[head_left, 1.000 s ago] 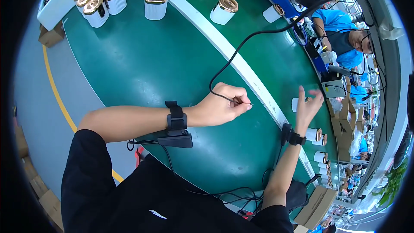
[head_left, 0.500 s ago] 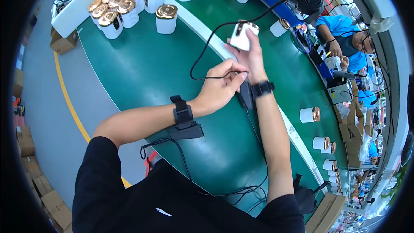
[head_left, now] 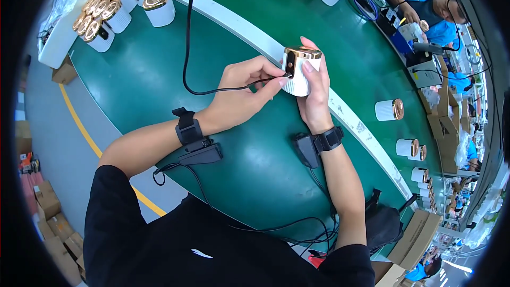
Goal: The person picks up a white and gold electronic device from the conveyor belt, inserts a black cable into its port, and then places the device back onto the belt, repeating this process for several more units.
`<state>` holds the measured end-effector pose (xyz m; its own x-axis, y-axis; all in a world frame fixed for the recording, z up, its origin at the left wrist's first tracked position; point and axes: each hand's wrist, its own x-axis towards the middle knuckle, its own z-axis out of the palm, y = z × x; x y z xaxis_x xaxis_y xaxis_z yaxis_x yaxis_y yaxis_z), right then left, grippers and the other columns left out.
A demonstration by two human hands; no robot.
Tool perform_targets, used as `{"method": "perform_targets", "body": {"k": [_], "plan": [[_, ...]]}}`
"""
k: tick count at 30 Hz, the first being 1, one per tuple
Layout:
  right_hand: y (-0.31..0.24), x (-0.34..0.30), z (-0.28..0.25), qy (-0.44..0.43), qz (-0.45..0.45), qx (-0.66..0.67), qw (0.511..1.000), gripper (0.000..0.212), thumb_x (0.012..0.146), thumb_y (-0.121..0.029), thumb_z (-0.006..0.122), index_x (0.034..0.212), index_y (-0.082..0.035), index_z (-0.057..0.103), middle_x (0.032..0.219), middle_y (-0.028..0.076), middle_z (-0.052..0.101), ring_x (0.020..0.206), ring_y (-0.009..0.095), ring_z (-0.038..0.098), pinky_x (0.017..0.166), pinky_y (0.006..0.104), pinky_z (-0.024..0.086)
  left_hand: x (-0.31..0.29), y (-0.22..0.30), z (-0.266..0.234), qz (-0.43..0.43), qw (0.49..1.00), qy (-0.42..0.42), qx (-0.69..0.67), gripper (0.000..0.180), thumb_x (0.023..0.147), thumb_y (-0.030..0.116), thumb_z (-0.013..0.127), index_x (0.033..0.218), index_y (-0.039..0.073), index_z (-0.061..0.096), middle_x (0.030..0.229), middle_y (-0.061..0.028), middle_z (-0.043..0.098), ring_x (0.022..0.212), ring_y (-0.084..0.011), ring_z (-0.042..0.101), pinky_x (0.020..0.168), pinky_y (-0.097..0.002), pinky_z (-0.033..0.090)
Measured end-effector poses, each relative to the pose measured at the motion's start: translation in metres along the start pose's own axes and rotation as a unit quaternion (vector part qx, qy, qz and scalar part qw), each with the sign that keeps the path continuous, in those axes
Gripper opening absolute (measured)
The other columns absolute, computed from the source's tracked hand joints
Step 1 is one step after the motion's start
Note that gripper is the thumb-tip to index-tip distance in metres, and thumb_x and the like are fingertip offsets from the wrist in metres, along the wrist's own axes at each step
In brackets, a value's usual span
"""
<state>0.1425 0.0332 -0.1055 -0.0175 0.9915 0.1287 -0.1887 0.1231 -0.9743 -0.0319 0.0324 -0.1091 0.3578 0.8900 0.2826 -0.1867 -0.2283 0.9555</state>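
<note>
Above the rail [head_left: 366, 138], the right hand [head_left: 317, 98] is wrapped around a jar [head_left: 299, 83]. The left hand [head_left: 236, 93] pinches a cable [head_left: 187, 48], its tip at the jar's dark panel [head_left: 290, 62]; whether it is inserted, I cannot tell. Other jars [head_left: 118, 17] cluster on the rail's near side.

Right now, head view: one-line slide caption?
Left hand holds a black cable at the dark panel of a gold-topped white jar in the right hand, over a green table.
</note>
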Motion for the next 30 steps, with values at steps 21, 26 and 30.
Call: {"method": "perform_targets", "body": {"k": [21,26,30], "plan": [[0.003,0.002,-0.017,0.01,-0.059,-0.057,0.997,0.061,0.088,-0.025,0.069,0.139,-0.006,0.042,0.115,0.011,0.059,0.102,0.018,0.058,0.089,0.0311,0.048,0.014,-0.006,0.006,-0.091,0.995,-0.022,-0.041,0.009,0.091,0.003,0.066,0.098,-0.003,0.064,0.092,-0.0069,0.065,0.069,-0.0092,0.062,0.057,-0.022,0.049],[0.003,0.003,-0.015,0.005,-0.044,-0.089,0.995,0.06,0.089,-0.026,0.069,0.137,-0.006,0.042,0.115,0.012,0.059,0.103,0.018,0.058,0.089,0.0316,0.048,0.017,-0.01,0.003,-0.088,0.994,-0.041,-0.043,0.008,0.091,0.0,0.065,0.097,-0.004,0.064,0.096,-0.0079,0.063,0.071,-0.0103,0.063,0.06,-0.0232,0.051],[-0.001,0.003,-0.017,0.013,-0.035,-0.087,0.995,0.059,0.088,-0.026,0.07,0.136,-0.006,0.043,0.116,0.012,0.059,0.104,0.018,0.058,0.089,0.0315,0.048,0.019,-0.009,0.006,-0.091,0.994,-0.043,-0.051,0.007,0.092,-0.001,0.063,0.098,-0.004,0.063,0.094,-0.0075,0.064,0.071,-0.0099,0.062,0.06,-0.0229,0.051]]}}
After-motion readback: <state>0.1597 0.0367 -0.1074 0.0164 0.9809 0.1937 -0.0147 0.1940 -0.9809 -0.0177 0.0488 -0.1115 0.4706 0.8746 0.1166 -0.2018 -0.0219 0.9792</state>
